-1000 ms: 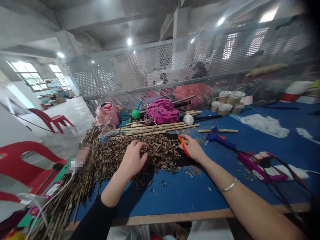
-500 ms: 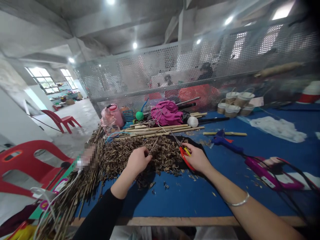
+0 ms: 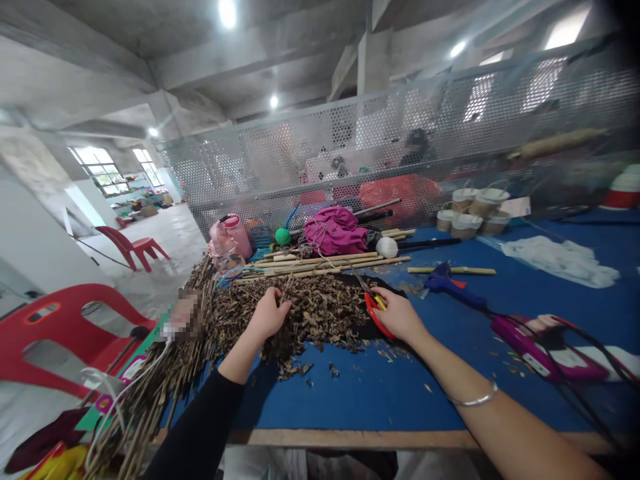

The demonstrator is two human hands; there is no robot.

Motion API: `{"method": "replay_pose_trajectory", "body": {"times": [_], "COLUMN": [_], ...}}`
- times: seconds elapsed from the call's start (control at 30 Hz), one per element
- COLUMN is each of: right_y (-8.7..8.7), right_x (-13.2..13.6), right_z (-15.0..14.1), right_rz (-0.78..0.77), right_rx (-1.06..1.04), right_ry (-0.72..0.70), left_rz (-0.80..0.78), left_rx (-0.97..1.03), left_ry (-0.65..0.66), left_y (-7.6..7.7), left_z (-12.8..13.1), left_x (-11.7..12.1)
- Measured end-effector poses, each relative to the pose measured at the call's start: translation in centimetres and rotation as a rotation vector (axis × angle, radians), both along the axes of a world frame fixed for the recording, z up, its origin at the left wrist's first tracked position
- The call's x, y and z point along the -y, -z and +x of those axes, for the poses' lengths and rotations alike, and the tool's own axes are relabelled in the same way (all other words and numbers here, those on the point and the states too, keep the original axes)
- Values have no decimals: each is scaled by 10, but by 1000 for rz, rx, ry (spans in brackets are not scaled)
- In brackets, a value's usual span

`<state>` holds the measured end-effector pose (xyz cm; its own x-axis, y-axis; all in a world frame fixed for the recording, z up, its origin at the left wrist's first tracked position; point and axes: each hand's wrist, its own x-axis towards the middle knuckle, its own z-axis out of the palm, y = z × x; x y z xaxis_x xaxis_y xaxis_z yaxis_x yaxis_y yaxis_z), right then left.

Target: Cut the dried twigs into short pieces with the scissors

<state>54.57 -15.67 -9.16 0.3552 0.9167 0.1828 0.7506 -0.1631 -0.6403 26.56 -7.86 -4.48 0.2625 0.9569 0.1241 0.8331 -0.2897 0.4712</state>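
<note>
A broad heap of brown dried plant stems and leaves (image 3: 325,310) lies across the blue table. Over its left part is my left hand (image 3: 270,313), thumb and fingers pinched together on what looks like a thin dried stem; the fingertips are partly hidden among the leaves. My right hand (image 3: 400,313) is closed round the red and yellow handles of a pair of scissors (image 3: 373,310) at the heap's right edge. The scissor blades point away and to the left, over a black cloth (image 3: 395,285) partly beneath the heap.
Behind the heap lie pale sticks (image 3: 345,261), magenta cloth (image 3: 335,230), a white ball (image 3: 387,247) and a green ball (image 3: 283,237). A blue glue gun (image 3: 453,287) and magenta power strip (image 3: 543,350) are at right. Long stalks (image 3: 150,393) hang over the left edge. A perforated screen (image 3: 260,167) stands behind.
My left hand closed from loosely spread fingers into a pinch, then shifted left over the heap. My right hand keeps the scissors, with its grip now more round the handles. The view turned slightly left.
</note>
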Motion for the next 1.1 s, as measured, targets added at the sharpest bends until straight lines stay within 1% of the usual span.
{"method": "replay_pose_trajectory", "body": {"times": [0.07,0.13,0.17,0.23,0.3,0.37,0.43,0.5,0.57,0.63,0.7,0.77,0.83,0.87,0.9,0.93,0.97,1.0,1.03,1.1], "right_y": [1,2,2,4,5,6,6,5,5,4,3,2,2,3,3,2,2,1,-1,-6], "right_x": [0,0,0,-1,-1,-1,-2,-2,-1,-1,0,1,1,1,0,-1,-2,-1,0,7], "right_z": [0,0,1,1,2,2,2,2,2,2,3,4,3,2,1,0,-2,-2,-3,0], "right_rz": [-4,-5,-5,-4,-5,-8,-15,-26,-36,-46,-60,-74,-85,-90,-101,-115,-130,-145,-161,-186], "right_rx": [0,4,8,15,21,23,24,29,40,55,72,86,94,96,103,113,125,138,151,182], "right_ry": [-2,4,8,15,14,9,5,4,2,0,5,14,16,14,14,17,23,34,47,78], "left_rz": [-8,-9,-7,-1,24,65,83,48,-8,-46,-65,-4,178,288,373,400,351,270,191,85], "left_rx": [-23,-120,-172,-233,-251,-290,-351,-395,-407,-399,-387,-386,-380,-366,-335,-297,-271,-248,-230,-247], "left_ry": [27,72,90,101,51,-46,-148,-228,-280,-306,-329,-373,-388,-348,-257,-116,81,254,340,392], "left_y": [7,10,10,3,-8,-20,-28,-28,-23,-18,-18,-23,-30,-32,-32,-30,-26,-20,-14,-1], "left_z": [3,7,9,7,-2,-15,-29,-38,-42,-43,-42,-39,-30,-22,-12,-1,11,23,34,51], "left_x": [4,6,7,4,-1,-7,-15,-23,-30,-34,-31,-24,-15,-11,-10,-11,-14,-18,-24,-34]}}
